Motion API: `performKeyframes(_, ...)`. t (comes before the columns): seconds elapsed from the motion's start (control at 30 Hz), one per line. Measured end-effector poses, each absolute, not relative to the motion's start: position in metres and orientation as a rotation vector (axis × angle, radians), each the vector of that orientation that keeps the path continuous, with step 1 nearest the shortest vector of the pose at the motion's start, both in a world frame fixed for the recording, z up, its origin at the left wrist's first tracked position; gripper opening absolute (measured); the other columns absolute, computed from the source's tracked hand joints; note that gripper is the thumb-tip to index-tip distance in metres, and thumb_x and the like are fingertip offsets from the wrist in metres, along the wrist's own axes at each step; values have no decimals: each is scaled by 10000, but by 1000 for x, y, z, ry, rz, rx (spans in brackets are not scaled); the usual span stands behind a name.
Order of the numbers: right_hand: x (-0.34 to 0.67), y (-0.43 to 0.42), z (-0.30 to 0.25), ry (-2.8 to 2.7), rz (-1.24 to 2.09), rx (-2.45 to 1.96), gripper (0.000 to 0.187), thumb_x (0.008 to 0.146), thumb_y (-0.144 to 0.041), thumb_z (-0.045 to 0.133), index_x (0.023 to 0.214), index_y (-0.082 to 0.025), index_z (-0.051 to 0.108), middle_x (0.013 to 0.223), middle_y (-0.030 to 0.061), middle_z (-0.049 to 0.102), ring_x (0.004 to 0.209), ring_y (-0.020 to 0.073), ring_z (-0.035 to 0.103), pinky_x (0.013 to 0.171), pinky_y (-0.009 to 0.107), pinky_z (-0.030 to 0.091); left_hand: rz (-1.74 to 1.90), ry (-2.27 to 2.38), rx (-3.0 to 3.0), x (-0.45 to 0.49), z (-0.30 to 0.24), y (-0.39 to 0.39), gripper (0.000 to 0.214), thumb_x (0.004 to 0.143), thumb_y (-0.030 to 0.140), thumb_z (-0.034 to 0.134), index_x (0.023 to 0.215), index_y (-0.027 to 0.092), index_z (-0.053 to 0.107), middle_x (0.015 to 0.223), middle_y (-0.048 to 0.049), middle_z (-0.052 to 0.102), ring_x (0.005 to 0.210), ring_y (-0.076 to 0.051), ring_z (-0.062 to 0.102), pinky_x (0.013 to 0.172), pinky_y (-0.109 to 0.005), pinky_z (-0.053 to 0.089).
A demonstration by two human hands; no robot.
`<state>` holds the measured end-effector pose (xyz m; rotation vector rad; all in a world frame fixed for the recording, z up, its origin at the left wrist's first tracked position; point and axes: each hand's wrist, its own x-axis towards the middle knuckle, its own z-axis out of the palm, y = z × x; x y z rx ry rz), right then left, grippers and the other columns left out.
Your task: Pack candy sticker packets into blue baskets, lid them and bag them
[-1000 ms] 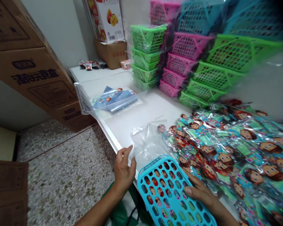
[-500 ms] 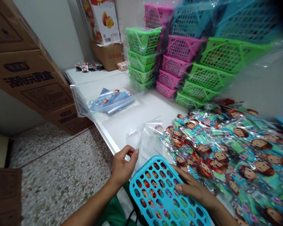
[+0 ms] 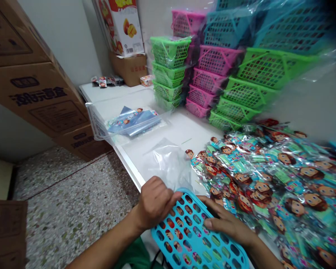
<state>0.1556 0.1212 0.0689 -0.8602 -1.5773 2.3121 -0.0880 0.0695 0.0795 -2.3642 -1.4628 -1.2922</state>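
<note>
And here's the blue basket (image 3: pixel 199 239) at the desk's (image 3: pixel 184 129) edge, right hand (image 3: pixel 229 226) clamped along its side, apparently for steadiness! Left hand (image 3: pixel 156 203) curls at the corner, fingers bunched, their grip unclear; clear bag (image 3: pixel 168 160) just beyond, seemingly for easy reach.

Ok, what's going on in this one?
The person's right hand holds a blue basket, its perforated face toward the camera, near the table edge. The left hand is at the basket's far corner; its exact grip is unclear. Clear plastic lies just beyond. Wrapped packets are piled to the right, with stacked baskets behind.
</note>
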Motion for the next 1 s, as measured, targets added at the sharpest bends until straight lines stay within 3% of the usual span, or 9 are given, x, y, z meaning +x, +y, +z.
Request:
performKeyframes(0.1, 163, 117, 63, -1448, 2279, -1009, 644, 724, -379, 642, 1325, -267, 437, 1269, 43, 547, 1141, 295, 514, 957, 437, 398, -1202, -1386, -2430, -103, 66, 47, 125, 756, 119, 643, 805, 157, 534, 570, 7, 517, 592, -132, 437, 588, -293, 375)
performKeyframes(0.33, 170, 107, 52, -1221, 2213, -1177, 685, 705, -410, 640, 1338, -277, 415, 1248, 50, 578, 1137, 303, 534, 995, 464, 363, -1157, -1678, -2323, -106, 39, 10, 289, 733, 60, 640, 979, 162, 527, 714, -40, 590, 688, -165, 530, 660, -335, 456)
performKeyframes(0.57, 165, 106, 55, -1137, 2136, -1322, 664, 699, -448, 644, 1317, -297, 456, 1249, 56, 585, 1120, 330, 545, 981, 496, 367, -1254, -1862, -2167, -84, 27, 1, 373, 776, 40, 584, 1114, 171, 500, 841, -61, 632, 765, -161, 594, 698, -279, 509)
performKeyframes(0.8, 166, 101, 56, -1044, 2103, -1351, 652, 720, -439, 634, 1325, -290, 442, 1238, 54, 598, 1096, 314, 570, 972, 477, 391, -1250, -2215, -1985, -73, 14, 1, 374, 832, 187, 544, 1197, 181, 461, 928, -90, 643, 803, -198, 632, 695, -322, 523)
performKeyframes(0.9, 166, 100, 56, -1036, 2107, -1349, 673, 717, -442, 636, 1338, -288, 428, 1220, 53, 611, 1077, 313, 585, 952, 474, 412, -1252, -2517, -2049, -72, 9, -3, 454, 877, 272, 475, 1310, 187, 368, 923, -80, 671, 797, -202, 654, 711, -343, 529)
performKeyframes(1.0, 167, 102, 55, -1038, 2112, -1342, 691, 714, -440, 639, 1349, -279, 418, 1198, 56, 625, 1074, 315, 588, 952, 480, 413, -1595, -2763, -1858, -67, 7, -9, 628, 891, 324, 458, 1422, 214, 143, 1157, -120, 619, 951, -204, 640, 829, -382, 515)
